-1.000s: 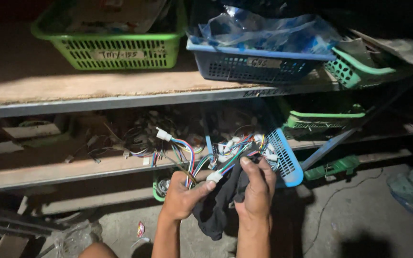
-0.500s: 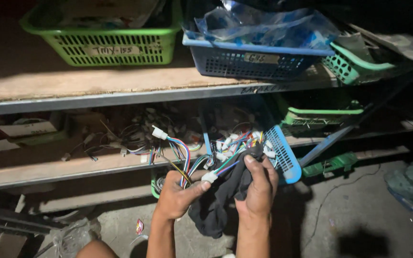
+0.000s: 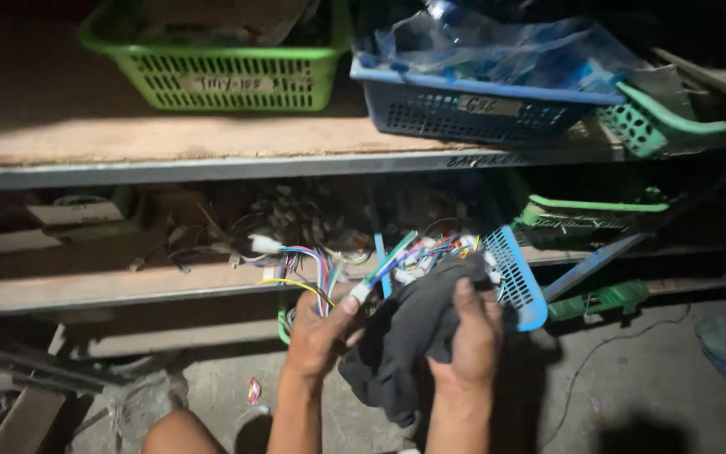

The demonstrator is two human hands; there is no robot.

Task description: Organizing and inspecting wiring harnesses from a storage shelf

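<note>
The upper shelf is a bare wooden board with a grey metal front edge. Standing on it, left to right: a green basket, a blue basket and a small green tray set at a tilt. The lower shelf carries cardboard boxes at the left and a heap of loose wires in the middle. A green crate stands at the right. Below, the concrete floor holds a green bracket.

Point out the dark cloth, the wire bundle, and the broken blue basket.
dark cloth (image 3: 409, 349), head view, middle of the hanging fabric
wire bundle (image 3: 317, 269), head view, coloured strands above the left hand
broken blue basket (image 3: 514, 282), head view, mesh wall
</note>
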